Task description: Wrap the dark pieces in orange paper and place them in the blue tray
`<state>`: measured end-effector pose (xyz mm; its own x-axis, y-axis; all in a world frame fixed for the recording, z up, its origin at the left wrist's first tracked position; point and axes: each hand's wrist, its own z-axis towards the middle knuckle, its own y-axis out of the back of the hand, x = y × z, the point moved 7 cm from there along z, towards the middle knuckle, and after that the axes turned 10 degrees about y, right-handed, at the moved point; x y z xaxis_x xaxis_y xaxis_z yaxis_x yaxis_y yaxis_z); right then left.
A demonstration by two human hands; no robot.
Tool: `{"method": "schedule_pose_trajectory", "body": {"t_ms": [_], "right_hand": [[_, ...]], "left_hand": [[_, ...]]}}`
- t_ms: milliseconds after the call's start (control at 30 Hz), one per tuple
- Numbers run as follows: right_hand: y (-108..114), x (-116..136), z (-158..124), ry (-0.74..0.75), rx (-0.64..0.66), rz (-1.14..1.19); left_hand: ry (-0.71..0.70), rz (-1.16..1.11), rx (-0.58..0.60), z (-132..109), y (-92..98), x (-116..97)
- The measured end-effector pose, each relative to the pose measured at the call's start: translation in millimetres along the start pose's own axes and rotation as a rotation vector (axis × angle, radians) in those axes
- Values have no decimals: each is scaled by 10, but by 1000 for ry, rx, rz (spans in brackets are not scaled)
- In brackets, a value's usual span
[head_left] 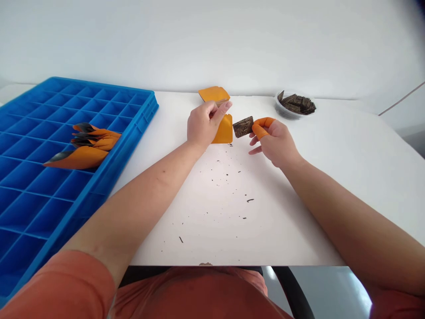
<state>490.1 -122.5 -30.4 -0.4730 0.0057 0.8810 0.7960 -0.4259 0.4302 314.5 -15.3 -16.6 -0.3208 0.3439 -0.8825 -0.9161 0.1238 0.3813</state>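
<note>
Between the thumb and index finger of my right hand (274, 137), both in orange finger covers, is a thin dark brown rectangular piece (243, 127) that looks like pressed leaf. Its other fingers are loosely bent. My left hand (203, 124) is closed on a small orange pouch (224, 130), covering its left side; the fingertips are partly hidden. The brown piece's left end is close to the pouch's right edge, apparently just apart from it. Behind my left hand lie more orange pouches (214, 93), seemingly stacked.
A clear round tub (292, 114) of similar brown pieces stands at the back right. On the left, a blue divided tray (133, 133) holds several orange pouches (83, 157) with dark insides. Dark crumbs (249, 200) are scattered over the white table (215, 239). A white wall rises behind.
</note>
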Motion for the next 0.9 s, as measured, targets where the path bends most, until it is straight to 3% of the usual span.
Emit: {"method": "schedule_pose_trajectory", "body": {"t_ms": [233,467,633,900], "right_hand": [[-69,-24,18,22,60,123],[-29,86,-97,-152,-17,71],[-52,83,-117,-184,-15,98],[26,120,-148,-65,-84,-57]], "left_hand": [[-41,-6,-31,11,-19,26],[-188,-79,-120,36,-29,38],[-218,-93,-140,28,-29,20],[-288,-63,-144,10,-51,-23]]}}
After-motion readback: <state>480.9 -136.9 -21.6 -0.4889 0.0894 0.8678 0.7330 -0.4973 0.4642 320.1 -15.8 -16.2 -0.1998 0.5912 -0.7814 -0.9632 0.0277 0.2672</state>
